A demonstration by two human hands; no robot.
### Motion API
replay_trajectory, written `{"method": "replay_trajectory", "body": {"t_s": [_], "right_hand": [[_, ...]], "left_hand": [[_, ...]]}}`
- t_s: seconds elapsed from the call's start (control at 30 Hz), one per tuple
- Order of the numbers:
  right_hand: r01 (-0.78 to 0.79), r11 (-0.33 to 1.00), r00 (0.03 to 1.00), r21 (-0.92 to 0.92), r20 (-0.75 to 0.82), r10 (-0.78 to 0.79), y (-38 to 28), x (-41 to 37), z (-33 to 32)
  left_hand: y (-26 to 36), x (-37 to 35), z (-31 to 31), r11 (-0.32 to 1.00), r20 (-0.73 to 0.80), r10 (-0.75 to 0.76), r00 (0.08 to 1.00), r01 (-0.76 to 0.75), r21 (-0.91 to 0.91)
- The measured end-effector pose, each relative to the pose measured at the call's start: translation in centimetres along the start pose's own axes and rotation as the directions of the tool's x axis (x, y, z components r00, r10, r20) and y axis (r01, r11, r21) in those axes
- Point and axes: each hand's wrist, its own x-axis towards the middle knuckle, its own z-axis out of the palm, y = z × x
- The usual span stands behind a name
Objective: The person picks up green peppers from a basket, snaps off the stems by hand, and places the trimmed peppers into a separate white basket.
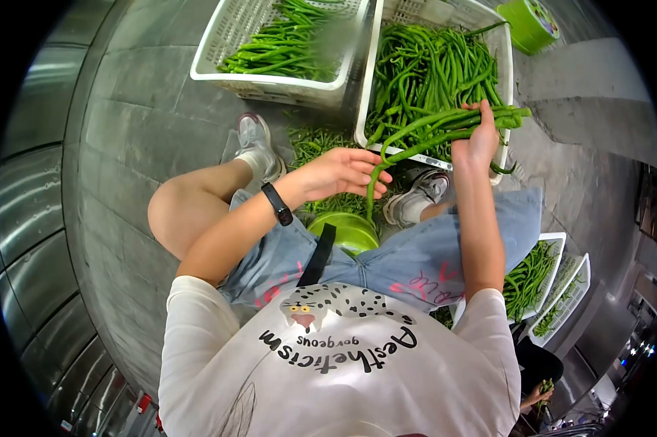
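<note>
Near the right-hand crate, my right hand (478, 138) is closed round a bunch of long green peppers (434, 130). Their thick ends stick out to the right, and their thin ends point left toward my other hand. My left hand (343, 175), with a black band on its wrist, has its fingers stretched and apart. One curved pepper (373, 191) hangs across these fingertips; whether they grip it is not clear. Below it, between my legs, stands a lime-green bowl (349, 231), partly covered by a dark strap.
A white crate (362, 109) heaped with green peppers stands ahead, beside another white crate (270, 80) holding fewer. Green scraps (317, 149) litter the floor. A green bucket (526, 25) stands far right. White baskets (561, 291) sit by my right side, near another person's hand (538, 395).
</note>
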Motion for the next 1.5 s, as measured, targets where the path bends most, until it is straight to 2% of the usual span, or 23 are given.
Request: {"method": "replay_trajectory", "body": {"t_s": [0.13, 0.33, 0.43, 0.53, 0.57, 0.67, 0.7, 0.73, 0.8, 0.87, 0.9, 0.93, 1.0, 1.07, 1.1, 1.13, 1.2, 1.23, 1.27, 1.37, 1.43, 1.47, 1.5], "right_hand": [[0.106, 0.993, 0.993, -0.058, 0.05, -0.103, -0.2, -0.4, 0.3], [0.102, 0.991, 0.987, -0.091, 0.135, -0.089, -0.6, -1.2, 0.6], [0.054, 0.996, 0.989, -0.065, 0.14, -0.045, -0.4, -2.2, 1.1], [-0.085, 0.995, 0.97, -0.05, 0.223, 0.094, -0.2, -2.8, 1.3], [-0.146, 0.989, 0.95, -0.037, 0.273, 0.15, -0.1, -2.8, 1.1], [-0.234, 0.971, 0.944, 0.045, 0.248, 0.216, -0.1, -2.7, 1.3], [-0.219, 0.972, 0.941, 0.086, 0.281, 0.187, 0.0, -1.9, 1.1], [-0.148, 0.985, 0.956, 0.086, 0.269, 0.12, -0.7, -1.9, 2.0], [-0.036, 0.994, 0.919, 0.105, 0.393, -0.008, -3.0, -1.7, 4.3], [0.203, 0.974, 0.851, 0.097, 0.475, -0.225, -5.1, -1.7, 8.0], [0.402, 0.914, 0.783, 0.06, 0.494, -0.377, -5.9, -3.0, 11.1], [0.473, 0.876, 0.704, 0.095, 0.557, -0.441, -6.2, -3.3, 13.5], [0.614, 0.79, 0.638, -0.008, 0.595, -0.489, -5.1, -4.6, 18.7], [0.716, 0.68, 0.56, -0.156, 0.711, -0.426, -1.9, -5.8, 23.1], [0.855, 0.452, 0.444, -0.256, 0.812, -0.378, 0.3, -6.3, 25.2], [0.938, 0.181, 0.339, -0.297, 0.895, -0.29, 2.8, -6.4, 27.1], [0.993, 0.056, 0.11, -0.103, 0.984, -0.139, 11.7, -2.8, 29.4], [0.987, -0.035, 0.159, -0.159, 0.987, 0.006, 15.6, -1.9, 29.7], [0.97, -0.136, 0.219, -0.2, 0.965, 0.143, 19.2, -1.2, 29.5], [0.917, -0.214, 0.395, -0.337, 0.845, 0.36, 28.0, 0.0, 28.4], [0.859, -0.232, 0.507, -0.456, 0.701, 0.501, 30.9, -0.3, 28.0], [0.858, -0.265, 0.505, -0.44, 0.627, 0.593, 31.6, -0.1, 28.1], [0.861, -0.164, 0.461, -0.481, 0.603, 0.651, 32.4, 1.0, 28.1]], "left_hand": [[-0.2, 0.1, -0.2, 1.0, 0.039, 0.011, 0.999, -0.01, -0.026], [0.0, -0.1, 0.3, 0.999, -0.012, 0.045, 0.999, -0.045, -0.029], [0.8, -0.2, 1.3, 1.0, -0.101, 0.009, 0.995, -0.01, -0.013], [0.3, 0.0, 1.6, 0.994, -0.259, 0.008, 0.966, 0.02, 0.105], [0.2, 0.0, 1.6, 0.993, -0.268, 0.005, 0.963, 0.027, 0.114], [0.4, 0.0, 1.1, 0.978, -0.203, -0.044, 0.978, 0.083, 0.191], [-0.4, 0.1, 0.3, 0.926, -0.222, 0.048, 0.974, 0.04, 0.375], [-0.8, 0.4, -0.2, 0.794, -0.278, 0.154, 0.948, 0.049, 0.606], [-1.3, 0.1, -0.8, 0.4, -0.125, 0.417, 0.901, -0.059, 0.914], [0.0, -1.1, 0.8, 0.223, -0.102, 0.281, 0.954, 0.039, 0.974], [-1.0, -0.8, -0.1, 0.089, 0.006, 0.296, 0.955, -0.033, 0.995], [-0.4, -1.6, 1.1, -0.023, -0.045, 0.221, 0.974, 0.051, 0.998], [-1.5, -2.3, 1.2, -0.303, -0.013, 0.28, 0.96, 0.102, 0.948], [-2.0, -3.0, 1.1, -0.587, -0.012, 0.334, 0.943, 0.218, 0.779], [-1.7, -3.6, 1.3, -0.66, -0.021, 0.374, 0.927, 0.281, 0.697], [-1.3, -3.9, 1.2, -0.664, -0.081, 0.38, 0.922, 0.333, 0.67], [-0.6, -3.8, 1.4, -0.642, -0.203, 0.396, 0.896, 0.428, 0.636], [-0.1, -3.6, 1.4, -0.595, -0.256, 0.368, 0.894, 0.438, 0.674], [0.8, -4.1, 1.7, -0.608, -0.239, 0.359, 0.902, 0.42, 0.674], [1.3, -3.3, 1.4, -0.623, -0.246, 0.385, 0.889, 0.448, 0.642], [2.3, -4.1, 1.9, -0.611, -0.236, 0.375, 0.896, 0.431, 0.664], [2.6, -4.4, 2.1, -0.608, -0.224, 0.364, 0.904, 0.412, 0.679], [2.7, -4.7, 2.3, -0.597, -0.231, 0.353, 0.907, 0.409, 0.69]]}}
